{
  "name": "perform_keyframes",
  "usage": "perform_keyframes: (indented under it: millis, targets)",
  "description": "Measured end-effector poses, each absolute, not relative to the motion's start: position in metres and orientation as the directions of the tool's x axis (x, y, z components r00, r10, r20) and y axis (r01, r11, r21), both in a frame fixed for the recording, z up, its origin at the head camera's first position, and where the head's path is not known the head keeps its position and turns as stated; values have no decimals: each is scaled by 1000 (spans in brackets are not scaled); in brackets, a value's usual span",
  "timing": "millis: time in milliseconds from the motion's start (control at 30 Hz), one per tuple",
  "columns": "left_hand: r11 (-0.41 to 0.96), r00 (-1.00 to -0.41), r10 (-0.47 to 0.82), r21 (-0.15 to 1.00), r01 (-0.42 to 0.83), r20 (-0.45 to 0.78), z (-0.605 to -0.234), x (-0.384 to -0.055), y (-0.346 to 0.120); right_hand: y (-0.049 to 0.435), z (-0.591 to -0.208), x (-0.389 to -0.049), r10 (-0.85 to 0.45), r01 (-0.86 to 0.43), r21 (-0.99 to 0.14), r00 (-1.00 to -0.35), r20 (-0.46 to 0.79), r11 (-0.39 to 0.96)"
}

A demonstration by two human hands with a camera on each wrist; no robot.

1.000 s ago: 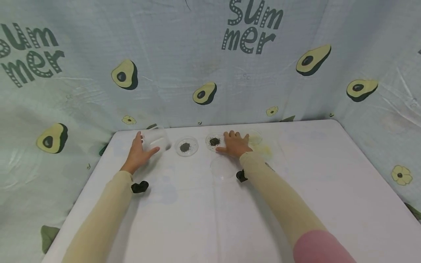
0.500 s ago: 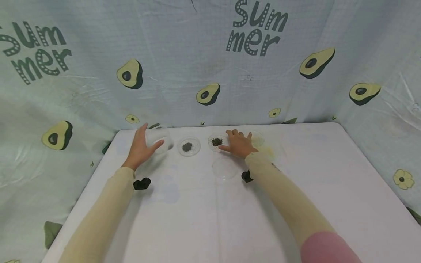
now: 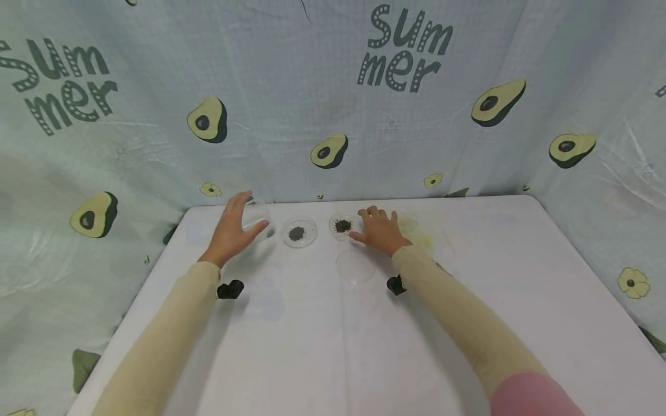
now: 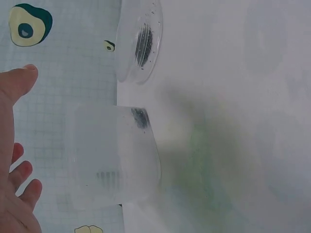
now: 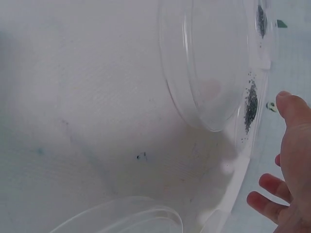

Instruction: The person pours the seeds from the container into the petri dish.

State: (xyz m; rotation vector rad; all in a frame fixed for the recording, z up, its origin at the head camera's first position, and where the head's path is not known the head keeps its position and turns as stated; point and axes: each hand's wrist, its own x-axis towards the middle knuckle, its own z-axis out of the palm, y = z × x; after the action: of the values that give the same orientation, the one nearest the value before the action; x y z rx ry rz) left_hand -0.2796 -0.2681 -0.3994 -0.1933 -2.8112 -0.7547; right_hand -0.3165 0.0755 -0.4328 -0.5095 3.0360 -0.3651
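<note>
My left hand [image 3: 229,234], thumb and fingers spread, is at a clear plastic cup [image 4: 116,155], with a gap between hand and cup in the left wrist view. A dark grey clump shows through the cup's lower corner. To its right, a clear petri dish [image 3: 310,238] holds dark grey powder [image 3: 296,233]. My right hand [image 3: 381,232] hovers with fingers apart beside a second dish [image 3: 333,231] of dark green-brown flakes [image 5: 250,108]. A pale yellowish dish [image 3: 408,215] lies just beyond that hand. Neither hand holds anything.
An empty clear dish [image 3: 355,267] lies nearer on the white table [image 3: 312,358]. Another clear rim [image 5: 141,206] shows low in the right wrist view. Yellow powder [image 3: 425,240] is spilled beside my right hand. A printed curtain [image 3: 281,104] hangs behind the table.
My left hand has moved right and slightly up, now covering more of the cup. My right hand has shifted slightly right, uncovering more of the flake dish.
</note>
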Motion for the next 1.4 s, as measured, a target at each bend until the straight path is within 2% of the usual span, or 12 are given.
perform_keyframes:
  millis: [400,900,1400]
  targets:
    - [834,-966,109,507,217,235,-388,-278,-249,76,-428,-301,-368,-354,-248,-930,-11,902]
    - [817,-958,193,506,277,213,-392,-284,-228,75,-424,-287,-418,-409,-224,-908,7,885]
    - [787,-956,274,546,286,106,-407,-288,-214,78,-425,-281,-422,-402,-252,-906,-27,880]
